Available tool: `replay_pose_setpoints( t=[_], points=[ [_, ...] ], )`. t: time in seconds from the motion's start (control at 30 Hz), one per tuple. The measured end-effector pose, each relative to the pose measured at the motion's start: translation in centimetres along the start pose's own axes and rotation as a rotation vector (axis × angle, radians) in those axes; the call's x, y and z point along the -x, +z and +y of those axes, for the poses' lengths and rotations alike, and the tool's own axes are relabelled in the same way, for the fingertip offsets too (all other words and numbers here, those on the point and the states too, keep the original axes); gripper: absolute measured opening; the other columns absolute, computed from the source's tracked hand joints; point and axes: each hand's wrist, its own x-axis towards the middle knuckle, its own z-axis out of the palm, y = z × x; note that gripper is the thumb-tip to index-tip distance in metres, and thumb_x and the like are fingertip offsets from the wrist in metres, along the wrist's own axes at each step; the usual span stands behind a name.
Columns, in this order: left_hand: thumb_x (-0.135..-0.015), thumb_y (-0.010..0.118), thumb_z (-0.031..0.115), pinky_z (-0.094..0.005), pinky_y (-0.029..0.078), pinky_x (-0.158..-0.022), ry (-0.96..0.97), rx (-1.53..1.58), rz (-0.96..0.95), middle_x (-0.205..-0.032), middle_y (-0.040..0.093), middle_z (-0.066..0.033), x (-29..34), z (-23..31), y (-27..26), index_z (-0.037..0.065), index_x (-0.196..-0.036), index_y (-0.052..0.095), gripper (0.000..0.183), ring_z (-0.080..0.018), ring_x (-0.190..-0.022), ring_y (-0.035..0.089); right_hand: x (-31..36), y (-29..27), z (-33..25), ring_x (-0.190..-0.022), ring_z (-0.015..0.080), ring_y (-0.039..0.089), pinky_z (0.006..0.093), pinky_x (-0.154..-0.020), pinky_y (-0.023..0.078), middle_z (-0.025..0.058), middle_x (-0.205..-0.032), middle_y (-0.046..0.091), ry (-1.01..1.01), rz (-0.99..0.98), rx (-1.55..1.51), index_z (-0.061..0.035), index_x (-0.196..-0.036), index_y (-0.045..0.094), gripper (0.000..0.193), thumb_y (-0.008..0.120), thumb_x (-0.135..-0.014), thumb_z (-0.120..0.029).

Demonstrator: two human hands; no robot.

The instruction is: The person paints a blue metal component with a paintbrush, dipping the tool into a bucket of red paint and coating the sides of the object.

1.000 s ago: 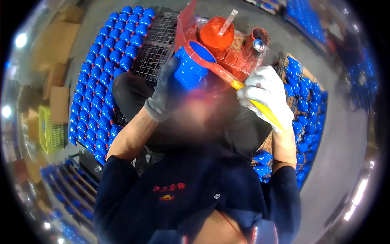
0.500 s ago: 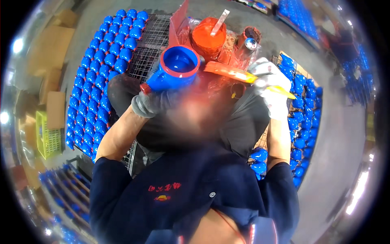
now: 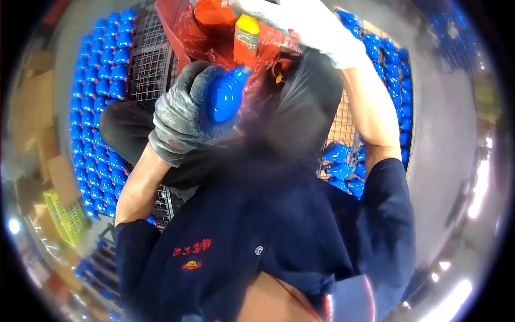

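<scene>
My left hand (image 3: 185, 110), in a grey glove, is closed round a glossy blue hollow part (image 3: 225, 99). The part's narrow threaded neck points up and to the right; its wide mouth is turned out of sight. In a white glove, my right hand (image 3: 303, 24) reaches to the top edge of the picture, closed on a paintbrush (image 3: 247, 40) with a yellow handle. The brush hangs bristles down, its red-coated bristles slightly above the neck and, as far as I can tell, apart from it. Part of the right hand's fingers is cut off by the picture edge.
Behind the hands stands an orange-red paint bucket (image 3: 214, 12) amid red-stained plastic sheeting (image 3: 198, 43). Rows of blue parts lie on a wire rack (image 3: 147, 48) at left; more blue parts (image 3: 389, 70) lie at right. A yellow crate (image 3: 65, 217) is at far left.
My left hand has turned the blue part, so its open mouth no longer shows and its neck points up-right. My right hand has moved up and left, and the brush now points downward.
</scene>
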Motion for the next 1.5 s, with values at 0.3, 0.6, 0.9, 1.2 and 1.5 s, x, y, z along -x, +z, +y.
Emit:
replay_pose_setpoints(
  t=[0.3, 0.6, 0.9, 1.2, 1.5],
  points=[
    [-0.066, 0.093, 0.037, -0.0398, 0.055, -0.093, -0.201, 0.371, -0.131, -0.123, 0.064, -0.0112, 0.2, -1.8, -0.1, 0.009, -0.136, 0.056, 0.084, -0.0275, -0.108, 0.066, 0.7, 0.9, 0.5, -0.066, 0.0138, 0.059, 0.0315, -0.065, 0.047, 0.003, -0.071, 0.064, -0.186, -0.028, 0.147, -0.0035, -0.089, 0.066, 0.03, 0.058, -0.101, -0.03],
    [-0.086, 0.076, 0.045, -0.0381, 0.053, -0.101, -0.829, 1.829, -0.02, -0.132, 0.062, -0.0146, 0.8, -3.3, -0.6, 0.0, -0.139, 0.052, 0.073, -0.0252, -0.116, 0.064, 0.7, 2.2, 6.1, -0.091, 0.0179, 0.065, 0.0307, -0.084, 0.051, 0.008, -0.101, 0.069, -0.544, 0.184, 0.032, -0.0031, -0.108, 0.068, 0.016, 0.067, -0.094, -0.01],
    [-0.1, 0.053, 0.044, -0.0363, 0.051, -0.053, -0.852, 3.053, 0.269, -0.129, 0.051, -0.0239, -0.3, -3.0, 4.3, -0.002, -0.143, 0.042, 0.063, -0.0284, -0.067, 0.059, -1.7, 7.3, 15.1, -0.089, 0.0185, 0.065, 0.0282, -0.078, 0.052, 0.0111, -0.1, 0.063, -0.501, 0.302, -0.698, 0.0022, -0.102, 0.068, 0.02, 0.065, -0.085, 0.011],
    [-0.097, 0.058, 0.05, -0.0352, 0.052, -0.06, -0.053, 3.192, -0.02, -0.098, 0.053, -0.014, 2.2, -8.2, -0.1, 0.006, -0.146, 0.04, 0.068, -0.0257, -0.068, 0.054, -5.5, 9.2, 13.6, -0.095, 0.0182, 0.064, 0.0302, -0.088, 0.052, 0.0082, -0.098, 0.068, -0.351, 0.456, -0.363, 0.0029, -0.094, 0.072, 0.013, 0.072, -0.082, 0.009],
    [-0.089, 0.07, 0.054, -0.0416, 0.056, -0.095, -0.819, 1.401, 1.221, -0.13, 0.061, -0.0166, 18.8, -14.0, -6.7, 0.004, -0.14, 0.05, 0.073, -0.026, -0.11, 0.066, -3.9, 3.7, 14.9, -0.073, 0.0167, 0.06, 0.0291, -0.067, 0.048, 0.0102, -0.086, 0.066, -0.377, 0.665, 0.04, 0.0017, -0.098, 0.063, 0.027, 0.059, -0.1, -0.025]
  ],
)
